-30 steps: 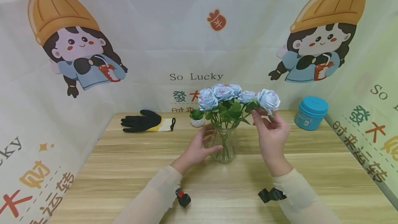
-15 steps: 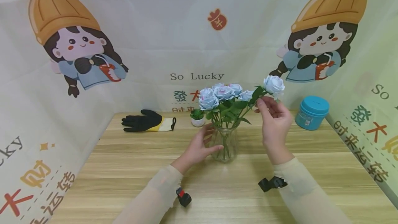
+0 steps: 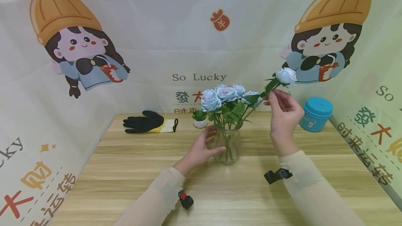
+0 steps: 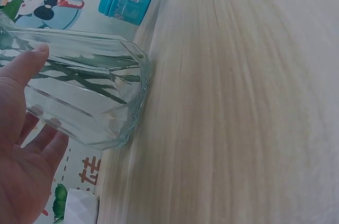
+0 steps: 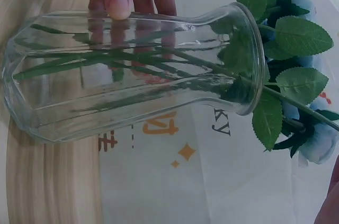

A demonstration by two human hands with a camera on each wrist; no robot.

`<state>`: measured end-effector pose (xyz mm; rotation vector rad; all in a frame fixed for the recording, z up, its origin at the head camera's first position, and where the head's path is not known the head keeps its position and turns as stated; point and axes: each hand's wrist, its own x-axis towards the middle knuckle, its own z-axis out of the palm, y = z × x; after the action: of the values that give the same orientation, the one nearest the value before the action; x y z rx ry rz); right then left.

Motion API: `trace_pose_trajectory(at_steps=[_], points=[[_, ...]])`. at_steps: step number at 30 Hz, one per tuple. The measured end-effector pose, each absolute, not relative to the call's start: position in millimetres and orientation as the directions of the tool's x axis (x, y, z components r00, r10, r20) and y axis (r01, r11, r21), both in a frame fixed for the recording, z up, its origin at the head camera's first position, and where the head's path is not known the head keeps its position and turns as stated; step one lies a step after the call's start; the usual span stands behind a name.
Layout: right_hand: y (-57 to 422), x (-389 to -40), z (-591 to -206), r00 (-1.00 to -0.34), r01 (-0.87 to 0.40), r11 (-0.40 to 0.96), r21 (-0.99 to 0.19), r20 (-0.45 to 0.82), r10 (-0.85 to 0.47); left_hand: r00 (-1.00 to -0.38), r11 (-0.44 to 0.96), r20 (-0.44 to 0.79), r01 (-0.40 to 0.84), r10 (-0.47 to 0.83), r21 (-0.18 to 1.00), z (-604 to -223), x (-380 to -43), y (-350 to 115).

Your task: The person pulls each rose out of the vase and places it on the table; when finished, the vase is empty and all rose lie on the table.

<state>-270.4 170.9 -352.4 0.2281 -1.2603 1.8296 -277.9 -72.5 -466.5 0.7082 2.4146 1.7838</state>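
A clear glass vase (image 3: 231,145) stands upright on the wooden table, with several pale blue roses (image 3: 226,93) and green leaves rising from its mouth. My left hand (image 3: 201,147) holds its left side, thumb in front and fingers behind; the left wrist view shows the thumb (image 4: 32,64) against the glass (image 4: 90,105). Up and to the right, my right hand (image 3: 284,121) pinches the stem of one rose (image 3: 286,76) just below its bloom. That stem slants down to the vase. In the right wrist view a leaning stem (image 5: 296,105) crosses the rim, and other stems cross inside the glass.
Behind the vase, slightly left, sits a small potted succulent (image 3: 199,119). A black and yellow work glove (image 3: 146,123) lies at the back left. At the back right, close beyond my right hand, is a blue lidded jar (image 3: 316,114). A printed cloth (image 3: 150,44) hangs around the table.
My right hand has moved up and to the right, drawing the pinched rose higher and away from the other blooms. My left hand has stayed on the vase.
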Motion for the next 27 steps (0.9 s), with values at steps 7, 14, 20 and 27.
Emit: trace_pose_trajectory(at_steps=[7,14,20,27], points=[[179,-274,-341,-0.588,-0.758,-0.153,-0.634,0.562,0.581,-0.899,0.239,0.211,0.318,0.385,0.918,-467,-279,-73],[194,-273,-324,-0.599,-0.747,-0.197,-0.635,0.514,0.613,-0.898,0.245,0.209,0.319,0.388,0.915,-466,-280,-73],[207,-272,-317,-0.6,-0.758,-0.264,-0.596,0.48,0.64,-0.897,0.244,0.209,0.319,0.39,0.916,-468,-280,-73],[218,-268,-310,-0.6,-0.758,-0.308,-0.575,0.429,0.675,-0.897,0.246,0.203,0.315,0.393,0.917,-467,-278,-73]])
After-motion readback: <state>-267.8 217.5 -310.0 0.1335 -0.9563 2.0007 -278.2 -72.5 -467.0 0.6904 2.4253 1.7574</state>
